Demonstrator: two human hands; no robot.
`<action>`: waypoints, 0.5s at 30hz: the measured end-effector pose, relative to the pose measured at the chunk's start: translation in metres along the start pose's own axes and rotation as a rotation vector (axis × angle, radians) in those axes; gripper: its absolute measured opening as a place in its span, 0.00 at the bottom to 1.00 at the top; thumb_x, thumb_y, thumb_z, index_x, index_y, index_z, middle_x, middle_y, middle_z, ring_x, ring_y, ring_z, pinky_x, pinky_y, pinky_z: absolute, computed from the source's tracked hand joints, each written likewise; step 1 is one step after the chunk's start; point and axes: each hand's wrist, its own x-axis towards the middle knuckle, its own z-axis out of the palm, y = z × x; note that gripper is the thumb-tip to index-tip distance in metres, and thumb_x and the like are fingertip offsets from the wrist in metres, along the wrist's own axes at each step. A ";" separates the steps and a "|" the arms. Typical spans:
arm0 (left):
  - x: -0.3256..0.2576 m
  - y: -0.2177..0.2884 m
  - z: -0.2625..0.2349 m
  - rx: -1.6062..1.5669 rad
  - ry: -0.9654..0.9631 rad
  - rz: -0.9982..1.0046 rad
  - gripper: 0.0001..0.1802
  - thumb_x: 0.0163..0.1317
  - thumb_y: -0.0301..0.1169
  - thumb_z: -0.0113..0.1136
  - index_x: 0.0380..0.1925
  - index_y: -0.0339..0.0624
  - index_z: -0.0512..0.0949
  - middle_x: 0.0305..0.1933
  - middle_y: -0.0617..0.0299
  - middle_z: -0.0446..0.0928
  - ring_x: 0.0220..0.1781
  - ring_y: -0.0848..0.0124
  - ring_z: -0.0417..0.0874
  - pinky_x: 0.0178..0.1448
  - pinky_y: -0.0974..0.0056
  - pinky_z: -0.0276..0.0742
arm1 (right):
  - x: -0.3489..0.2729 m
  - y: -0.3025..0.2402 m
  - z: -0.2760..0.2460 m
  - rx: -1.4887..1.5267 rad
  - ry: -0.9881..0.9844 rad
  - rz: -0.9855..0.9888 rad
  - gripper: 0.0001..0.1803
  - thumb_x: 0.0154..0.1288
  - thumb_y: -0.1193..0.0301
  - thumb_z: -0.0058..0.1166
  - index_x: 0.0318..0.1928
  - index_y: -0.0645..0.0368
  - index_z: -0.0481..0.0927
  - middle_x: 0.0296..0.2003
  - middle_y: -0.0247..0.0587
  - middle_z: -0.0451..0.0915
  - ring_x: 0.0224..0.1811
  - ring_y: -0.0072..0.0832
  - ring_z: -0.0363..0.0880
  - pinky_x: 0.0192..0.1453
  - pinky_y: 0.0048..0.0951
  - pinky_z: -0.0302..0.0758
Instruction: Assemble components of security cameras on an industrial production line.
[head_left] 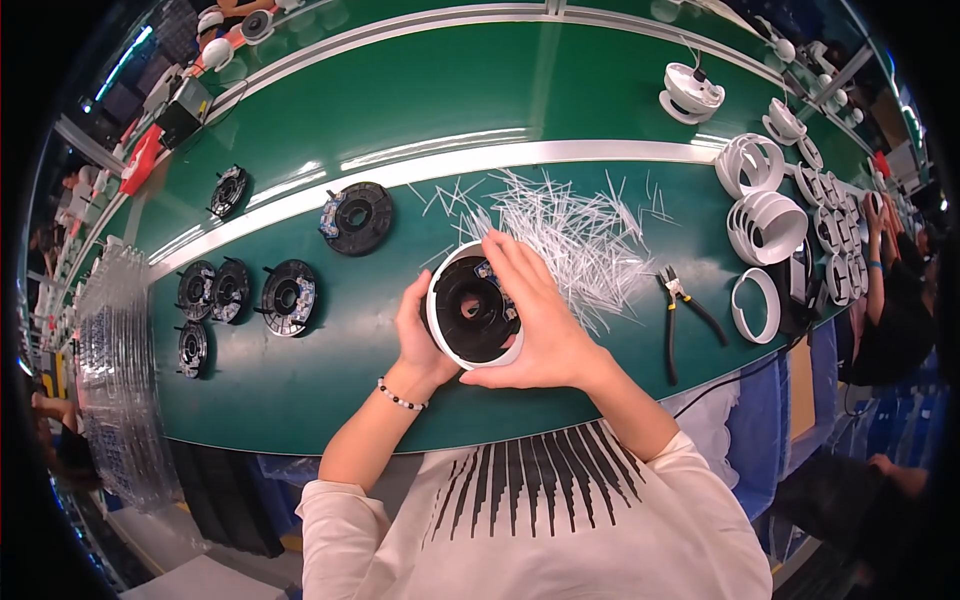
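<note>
Left hand (418, 335) and right hand (545, 325) curl around white ring (435, 318) from 2 sides, apparently steadying black disc (480, 332) inside, above bench's (240, 400) near middle; pliers (673, 287) right, likely kept reachable.

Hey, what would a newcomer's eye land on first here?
Probably the white ring with a black disc inside, held centrally between the left hand and right hand. Next, the heap of thin white strips just beyond them on the green table. The pliers stand out to the right.
</note>
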 end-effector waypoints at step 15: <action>0.002 -0.014 -0.011 -0.141 0.016 0.020 0.28 0.60 0.50 0.30 0.52 0.45 0.66 0.51 0.56 0.69 0.52 0.63 0.71 0.55 0.58 0.68 | 0.009 -0.012 -0.001 -0.344 -0.197 -0.041 0.57 0.26 0.62 0.67 0.61 0.59 0.51 0.61 0.57 0.46 0.64 0.52 0.44 0.58 0.51 0.50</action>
